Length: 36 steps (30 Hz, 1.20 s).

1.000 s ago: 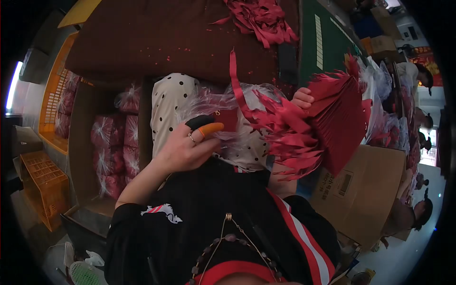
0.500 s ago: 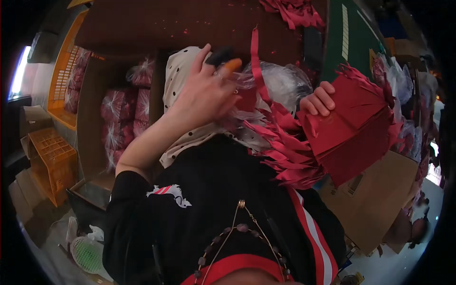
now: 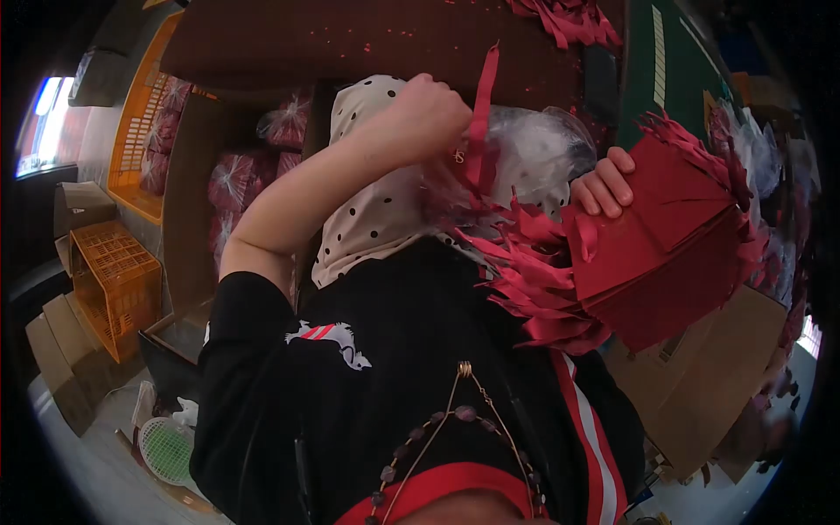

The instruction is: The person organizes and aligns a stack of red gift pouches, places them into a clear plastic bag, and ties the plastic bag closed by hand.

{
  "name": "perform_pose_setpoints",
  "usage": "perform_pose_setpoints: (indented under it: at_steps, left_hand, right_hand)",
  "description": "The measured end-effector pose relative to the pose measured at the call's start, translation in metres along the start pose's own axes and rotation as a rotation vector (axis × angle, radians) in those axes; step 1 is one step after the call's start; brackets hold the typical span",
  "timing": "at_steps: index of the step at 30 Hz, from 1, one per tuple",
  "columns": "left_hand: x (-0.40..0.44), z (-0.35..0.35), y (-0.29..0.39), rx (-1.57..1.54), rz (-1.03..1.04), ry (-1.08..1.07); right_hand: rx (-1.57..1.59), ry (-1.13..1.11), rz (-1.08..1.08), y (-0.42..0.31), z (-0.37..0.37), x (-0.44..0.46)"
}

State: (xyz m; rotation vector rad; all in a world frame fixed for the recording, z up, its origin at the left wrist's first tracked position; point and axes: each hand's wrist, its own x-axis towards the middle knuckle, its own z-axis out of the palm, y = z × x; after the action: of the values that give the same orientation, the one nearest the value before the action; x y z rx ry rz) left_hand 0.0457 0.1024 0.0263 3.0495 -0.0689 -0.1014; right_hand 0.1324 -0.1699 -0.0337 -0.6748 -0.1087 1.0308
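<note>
1. So the backdrop on my feed is a crowded workroom: dark brown cloth-covered tabletop up front, sprinkled with tiny red scraps, and a green surface off to the right. A pile of loose red ribbon strips sits near the far edge.
2. On the left I've got a tall orange plastic crate, a second, lower orange crate, and an open cardboard box with clear-wrapped red bundles in it.
3. My right hand is gripping the big one, a fanned stack of dark red flat pieces with ragged, ribbon-like ends. It's on the right side of the lap, tilted, fingers bent over its upper left edge and pinching it.
4. My left hand is up over the cream polka-dot cloth on the lap, back of the hand to the camera, fingers curled in. Can't tell if they're pinching anything.
5. Just beside that hand, one long red strip stands nearly upright, with a crumpled clear plastic bag behind it.
6. Brown cardboard box below the stack, partly covered by it in my view.
</note>
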Motion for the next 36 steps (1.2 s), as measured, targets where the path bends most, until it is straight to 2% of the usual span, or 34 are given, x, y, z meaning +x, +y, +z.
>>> perform_pose_setpoints:
  at_steps: [2, 3, 5, 6, 9, 12, 13, 14, 15, 16, 18, 20, 21, 22, 24, 25, 26, 28, 29, 30, 32, 33, 36]
  left_hand:
    - [0.009, -0.004, -0.009, 0.003, -0.004, 0.248]
    - [0.012, -0.009, -0.016, 0.027, -0.047, 0.438]
    - [0.016, -0.021, -0.021, -0.144, -0.197, 0.596]
    - [0.017, -0.023, -0.025, -0.161, -0.206, 0.729]
    - [0.014, -0.024, -0.03, -0.236, -0.227, 0.81]
    - [-0.002, -0.033, -0.013, -0.267, -0.269, 0.871]
    - [-0.008, -0.023, -0.007, -0.138, -0.256, 0.981]
    - [-0.019, -0.025, 0.009, -0.052, -0.218, 0.987]
    - [-0.028, -0.025, 0.024, 0.032, -0.182, 0.99]
    - [-0.031, -0.018, 0.026, -0.055, 0.056, 1.151]
    - [-0.052, -0.003, 0.044, -0.242, 0.262, 0.815]
    - [-0.042, 0.016, 0.053, -0.372, 0.211, 0.412]
    - [-0.036, 0.021, 0.052, -0.222, 0.155, 0.194]
    - [-0.032, 0.034, 0.049, -0.221, 0.168, 0.208]
    - [-0.025, 0.069, 0.043, -0.047, 0.217, 0.28]
    - [-0.024, 0.074, 0.044, -0.066, 0.222, 0.25]
    - [-0.025, 0.073, 0.045, -0.062, 0.222, 0.271]
    - [-0.028, 0.074, 0.05, -0.047, 0.236, 0.144]
    - [-0.029, 0.079, 0.051, -0.005, 0.259, 0.147]
    - [-0.032, 0.076, 0.052, -0.006, 0.249, 0.161]
    - [-0.045, 0.067, 0.056, -0.004, 0.27, 0.01]
    - [-0.052, 0.063, 0.057, -0.126, 0.273, 0.015]
    - [-0.072, 0.062, 0.064, -0.133, 0.274, 0.063]
  right_hand:
    - [0.004, -0.008, 0.0, 0.006, 0.003, 0.009]
    - [0.009, -0.011, -0.002, 0.006, 0.003, 0.002]
    - [0.011, -0.016, -0.002, 0.003, 0.001, -0.004]
    - [0.009, -0.02, -0.002, 0.007, 0.004, -0.016]
    - [0.005, -0.031, -0.003, -0.016, -0.002, -0.02]
    - [0.01, -0.036, -0.011, -0.004, -0.004, -0.023]
    - [0.011, -0.038, -0.013, 0.004, 0.002, -0.02]
    - [0.012, -0.04, -0.016, -0.021, -0.018, -0.027]
    - [0.014, -0.04, -0.017, 0.005, 0.0, -0.031]
    - [0.014, -0.04, -0.014, 0.008, 0.002, -0.037]
    - [0.012, -0.048, -0.004, 0.008, 0.001, -0.034]
    - [0.009, -0.059, -0.001, 0.01, 0.003, -0.02]
    - [0.003, -0.062, -0.007, 0.005, 0.004, -0.016]
    - [-0.009, -0.063, -0.02, 0.005, 0.006, 0.005]
    - [-0.041, -0.069, -0.051, -0.003, 0.012, 0.005]
    - [-0.059, -0.077, -0.061, 0.001, 0.021, -0.005]
    - [-0.077, -0.088, -0.065, -0.008, 0.022, -0.006]
    - [-0.112, -0.111, -0.064, -0.015, 0.026, -0.006]
    - [-0.127, -0.122, -0.058, -0.016, 0.03, 0.002]
    - [-0.142, -0.132, -0.052, 0.005, 0.043, -0.017]
    - [-0.165, -0.147, -0.033, -0.005, 0.043, -0.021]
    - [-0.171, -0.153, -0.021, 0.005, 0.046, -0.021]
    - [-0.17, -0.159, 0.017, 0.008, 0.046, -0.041]
